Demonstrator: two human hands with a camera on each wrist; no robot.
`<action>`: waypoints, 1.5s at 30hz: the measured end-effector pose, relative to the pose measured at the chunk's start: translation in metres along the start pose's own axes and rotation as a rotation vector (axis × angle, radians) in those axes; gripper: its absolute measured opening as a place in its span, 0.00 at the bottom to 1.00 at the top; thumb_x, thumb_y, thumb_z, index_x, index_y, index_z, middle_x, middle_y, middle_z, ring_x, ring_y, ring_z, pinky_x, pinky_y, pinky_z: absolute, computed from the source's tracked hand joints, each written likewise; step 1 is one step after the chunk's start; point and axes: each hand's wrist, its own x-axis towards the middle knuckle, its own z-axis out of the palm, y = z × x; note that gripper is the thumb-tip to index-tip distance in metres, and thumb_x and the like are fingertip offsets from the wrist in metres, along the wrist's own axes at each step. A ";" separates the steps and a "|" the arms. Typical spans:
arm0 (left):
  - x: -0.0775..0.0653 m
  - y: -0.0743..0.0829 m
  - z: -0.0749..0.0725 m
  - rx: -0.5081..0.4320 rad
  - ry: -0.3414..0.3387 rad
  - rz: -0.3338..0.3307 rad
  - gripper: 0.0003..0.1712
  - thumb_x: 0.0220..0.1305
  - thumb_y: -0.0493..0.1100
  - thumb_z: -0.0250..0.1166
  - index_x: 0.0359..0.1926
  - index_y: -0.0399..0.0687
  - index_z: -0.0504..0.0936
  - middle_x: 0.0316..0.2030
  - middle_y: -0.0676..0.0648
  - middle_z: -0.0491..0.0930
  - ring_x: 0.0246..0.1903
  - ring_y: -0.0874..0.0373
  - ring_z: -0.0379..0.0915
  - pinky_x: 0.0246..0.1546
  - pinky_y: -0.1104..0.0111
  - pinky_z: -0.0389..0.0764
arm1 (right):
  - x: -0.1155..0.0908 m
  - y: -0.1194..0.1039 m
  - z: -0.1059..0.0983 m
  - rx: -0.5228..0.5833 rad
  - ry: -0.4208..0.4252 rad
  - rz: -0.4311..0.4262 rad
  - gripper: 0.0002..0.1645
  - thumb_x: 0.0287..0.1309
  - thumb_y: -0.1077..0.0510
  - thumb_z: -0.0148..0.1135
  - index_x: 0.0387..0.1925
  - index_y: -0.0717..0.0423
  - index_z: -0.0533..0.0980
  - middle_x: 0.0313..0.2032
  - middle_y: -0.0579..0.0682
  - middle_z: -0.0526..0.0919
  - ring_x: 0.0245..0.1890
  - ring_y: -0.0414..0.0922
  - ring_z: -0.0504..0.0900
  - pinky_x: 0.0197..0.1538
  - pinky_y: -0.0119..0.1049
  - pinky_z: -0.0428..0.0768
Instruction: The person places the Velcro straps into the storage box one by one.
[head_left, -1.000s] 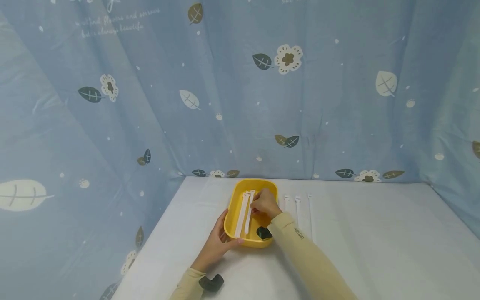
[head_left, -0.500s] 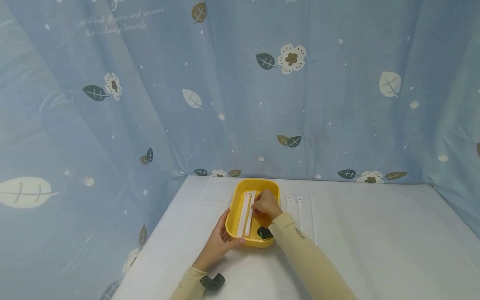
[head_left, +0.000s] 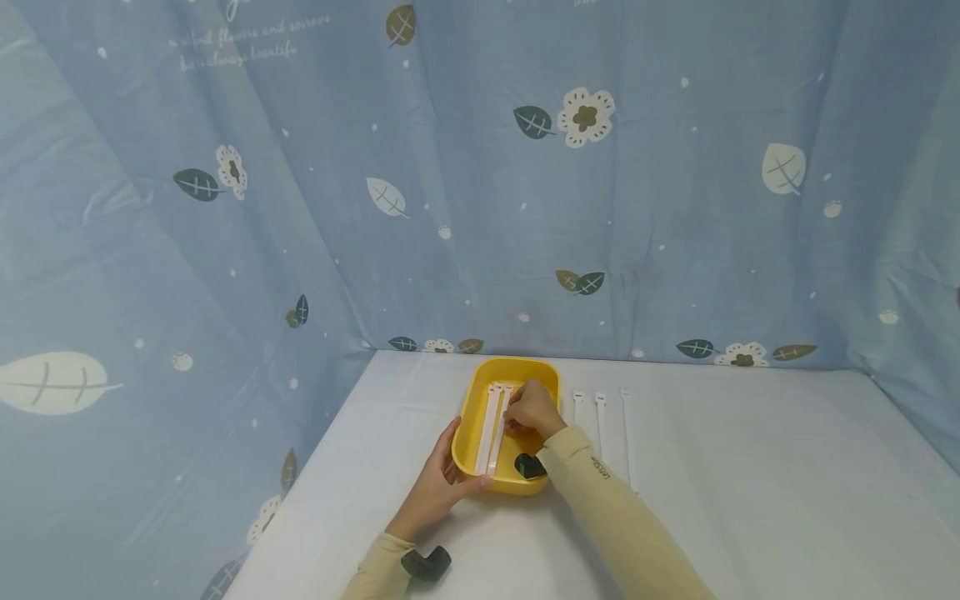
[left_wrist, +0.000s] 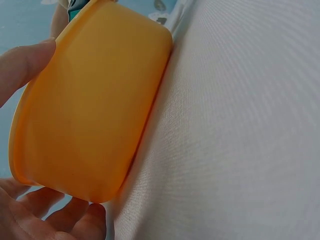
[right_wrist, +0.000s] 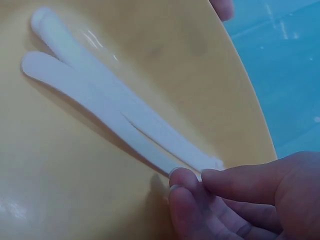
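Note:
A yellow tray [head_left: 467, 421] stands on the white table with its left side and near corner in my left hand [head_left: 435, 487], the thumb on the rim and the fingers along the outer wall. Inside it, my right hand [head_left: 534, 407] pinches a white cable strap [right_wrist: 127, 135] near its head end, between thumb and fingertips. That strap lies across or against another white strap [right_wrist: 160, 127], their rounded tails spread apart. In the head view the white straps [head_left: 486, 433] lie lengthwise along the tray's left half. The right fingers partly cover the held strap's head.
Right of the tray, three more white straps lie on the table [head_left: 750, 467]: one close by [head_left: 578, 398], one in the middle [head_left: 601, 417], one farther right [head_left: 628, 442]. A blue patterned curtain [head_left: 480, 208] hangs behind and at the left. Dark wrist cameras sit at both wrists.
The strap in my right hand has dropped slightly and its near end has swung left, closer to the other straps. My left hand keeps its hold on the tray.

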 end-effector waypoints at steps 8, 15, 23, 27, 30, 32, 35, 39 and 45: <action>-0.001 0.002 0.001 0.009 -0.001 -0.008 0.62 0.61 0.43 0.76 0.84 0.57 0.43 0.84 0.45 0.47 0.81 0.45 0.51 0.80 0.56 0.62 | -0.001 -0.001 -0.002 0.017 -0.001 0.026 0.15 0.60 0.71 0.68 0.48 0.76 0.79 0.28 0.66 0.89 0.23 0.52 0.90 0.30 0.39 0.92; -0.001 0.000 0.000 0.014 0.011 -0.024 0.62 0.61 0.44 0.77 0.84 0.59 0.44 0.83 0.46 0.48 0.81 0.45 0.51 0.80 0.54 0.62 | -0.002 -0.003 -0.004 0.064 -0.020 0.026 0.15 0.61 0.70 0.67 0.48 0.76 0.78 0.30 0.66 0.89 0.24 0.52 0.90 0.33 0.41 0.93; -0.001 0.001 0.001 0.024 0.015 -0.027 0.61 0.61 0.44 0.76 0.83 0.59 0.44 0.83 0.46 0.48 0.81 0.45 0.51 0.80 0.53 0.62 | -0.006 -0.010 -0.008 0.044 0.008 -0.001 0.10 0.61 0.68 0.69 0.42 0.71 0.81 0.30 0.63 0.89 0.27 0.53 0.91 0.34 0.41 0.93; -0.001 0.001 0.001 0.035 0.014 -0.027 0.61 0.62 0.45 0.76 0.84 0.59 0.44 0.84 0.46 0.47 0.81 0.44 0.50 0.80 0.53 0.61 | -0.009 -0.014 -0.011 0.049 0.004 -0.019 0.10 0.62 0.67 0.69 0.42 0.71 0.81 0.33 0.64 0.89 0.30 0.55 0.91 0.38 0.44 0.94; -0.002 0.002 0.001 0.033 0.014 -0.026 0.61 0.62 0.45 0.76 0.84 0.58 0.43 0.84 0.45 0.46 0.81 0.44 0.50 0.80 0.53 0.61 | -0.012 -0.017 -0.014 0.059 -0.008 -0.026 0.10 0.62 0.66 0.69 0.42 0.71 0.81 0.35 0.66 0.89 0.29 0.53 0.91 0.39 0.45 0.94; -0.002 0.002 0.002 0.025 0.014 -0.025 0.62 0.62 0.44 0.76 0.84 0.57 0.43 0.84 0.44 0.46 0.81 0.44 0.50 0.79 0.55 0.61 | -0.013 -0.018 -0.016 0.061 -0.016 -0.028 0.10 0.62 0.65 0.69 0.42 0.70 0.81 0.36 0.67 0.89 0.28 0.52 0.91 0.39 0.45 0.94; -0.002 0.002 0.002 0.020 0.018 -0.017 0.62 0.61 0.43 0.76 0.84 0.56 0.43 0.83 0.43 0.47 0.81 0.44 0.50 0.79 0.56 0.62 | -0.016 -0.020 -0.019 0.066 -0.028 -0.033 0.12 0.62 0.64 0.69 0.43 0.70 0.81 0.39 0.68 0.89 0.28 0.51 0.90 0.39 0.45 0.94; -0.003 0.001 0.003 0.031 0.029 -0.017 0.62 0.60 0.44 0.77 0.84 0.56 0.44 0.83 0.43 0.48 0.81 0.43 0.51 0.79 0.56 0.62 | -0.021 -0.024 -0.025 0.085 -0.040 -0.047 0.15 0.63 0.63 0.69 0.47 0.71 0.81 0.42 0.68 0.89 0.28 0.49 0.90 0.40 0.44 0.94; -0.002 0.000 0.003 0.041 0.032 -0.026 0.62 0.60 0.45 0.77 0.84 0.55 0.44 0.83 0.43 0.48 0.81 0.43 0.51 0.79 0.54 0.62 | -0.032 -0.030 -0.037 0.136 -0.043 -0.090 0.17 0.65 0.62 0.69 0.51 0.71 0.81 0.44 0.68 0.88 0.29 0.48 0.90 0.39 0.42 0.94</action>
